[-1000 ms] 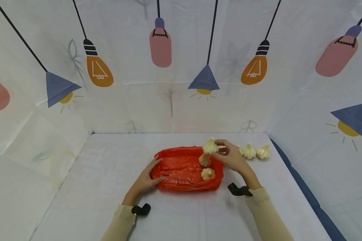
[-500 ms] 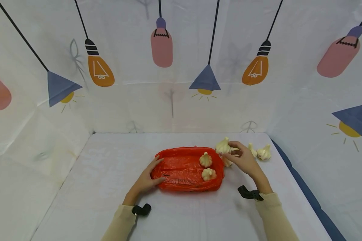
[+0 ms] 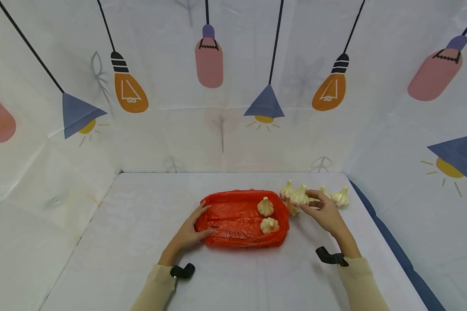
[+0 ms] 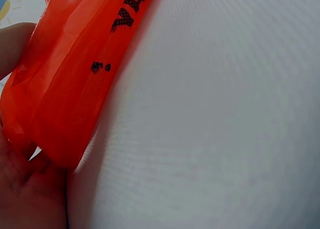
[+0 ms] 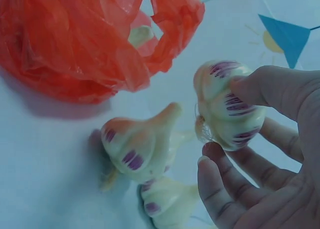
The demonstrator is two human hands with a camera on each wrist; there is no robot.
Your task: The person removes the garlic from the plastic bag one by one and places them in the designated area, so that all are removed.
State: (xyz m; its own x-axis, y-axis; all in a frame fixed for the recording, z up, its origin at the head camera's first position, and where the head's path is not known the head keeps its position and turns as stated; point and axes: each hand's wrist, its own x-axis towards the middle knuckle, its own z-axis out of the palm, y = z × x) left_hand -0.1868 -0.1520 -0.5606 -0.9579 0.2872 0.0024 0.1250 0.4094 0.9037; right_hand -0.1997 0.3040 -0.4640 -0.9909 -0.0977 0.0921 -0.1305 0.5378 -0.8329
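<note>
My right hand (image 3: pixel 327 211) pinches a garlic bulb (image 5: pixel 227 106) with purple streaks between thumb and fingers, just right of a red plastic bag (image 3: pixel 233 216) spread in a shallow tray shape. Close by are other bulbs, including an orange-tinted garlic bulb (image 3: pixel 292 208) beside the bag's right edge and a pale garlic bulb (image 3: pixel 285 190) behind it. Inside the bag's right end lie a garlic bulb (image 3: pixel 265 207) and a second garlic bulb (image 3: pixel 270 225). My left hand (image 3: pixel 187 233) holds the bag's left end, thumb in front and fingers behind; the left wrist view partly cuts it off.
Further right along the white table (image 3: pixel 151 203), more garlic bulbs stand in a row, ending with a garlic bulb (image 3: pixel 340 197) near the table's right edge. White sheeting (image 3: pixel 159 138) printed with lamps encloses the back and sides.
My right hand has carried its garlic bulb from over the bag rightward and slightly down, uncovering the far bulb inside and bulbs outside the rim. The left hand stays put.
</note>
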